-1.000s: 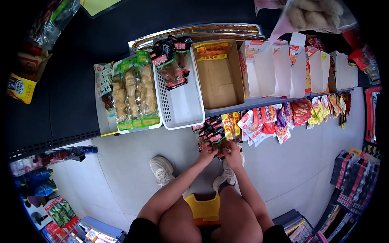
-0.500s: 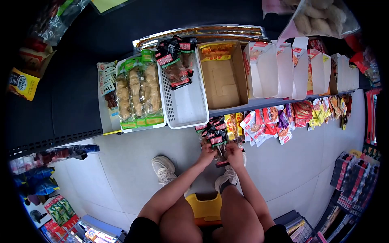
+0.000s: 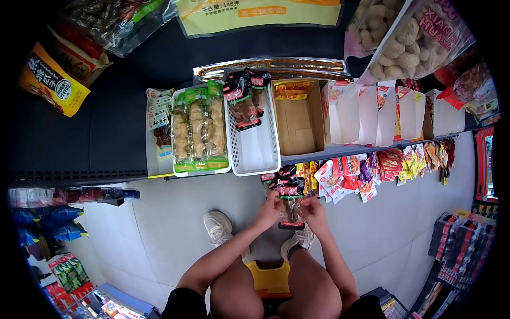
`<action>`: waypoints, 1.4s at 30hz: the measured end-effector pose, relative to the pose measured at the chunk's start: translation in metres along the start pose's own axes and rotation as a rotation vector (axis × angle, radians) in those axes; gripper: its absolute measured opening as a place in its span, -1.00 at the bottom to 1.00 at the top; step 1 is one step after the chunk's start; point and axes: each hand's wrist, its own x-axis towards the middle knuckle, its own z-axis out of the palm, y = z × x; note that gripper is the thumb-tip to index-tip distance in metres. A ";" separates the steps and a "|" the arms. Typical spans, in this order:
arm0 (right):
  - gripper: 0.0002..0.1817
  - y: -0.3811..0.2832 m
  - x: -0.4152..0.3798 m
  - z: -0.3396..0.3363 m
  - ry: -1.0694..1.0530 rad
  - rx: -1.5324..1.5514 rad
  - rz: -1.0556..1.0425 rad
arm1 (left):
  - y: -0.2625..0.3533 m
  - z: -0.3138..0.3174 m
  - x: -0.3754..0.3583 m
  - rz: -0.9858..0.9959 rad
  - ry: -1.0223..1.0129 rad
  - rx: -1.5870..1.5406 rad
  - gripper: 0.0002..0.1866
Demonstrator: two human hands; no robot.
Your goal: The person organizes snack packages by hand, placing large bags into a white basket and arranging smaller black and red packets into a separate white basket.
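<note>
We have the black-topped snack packet (image 3: 291,204) upright between our two hands, over the floor (image 3: 175,228) in front of the shelf edge, our left hand (image 3: 314,211) and right hand (image 3: 270,211) apart, fingers closed on its opposite sides. Just beyond it lie more dark packets and yellow packets (image 3: 307,174); above these, on the shelf, the white basket (image 3: 256,154) holds similar dark packets (image 3: 245,101) at its far end, between the tray of green-edged packs (image 3: 199,130) and the brown cardboard box (image 3: 298,125)

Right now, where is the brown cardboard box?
In the head view, the cardboard box is above centre, between the white basket on its left and white boxes on its right.
</note>
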 end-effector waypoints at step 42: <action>-0.72 -0.155 0.156 0.075 0.118 -0.375 -0.452 | 0.124 -0.136 0.098 0.472 0.486 0.189 -0.70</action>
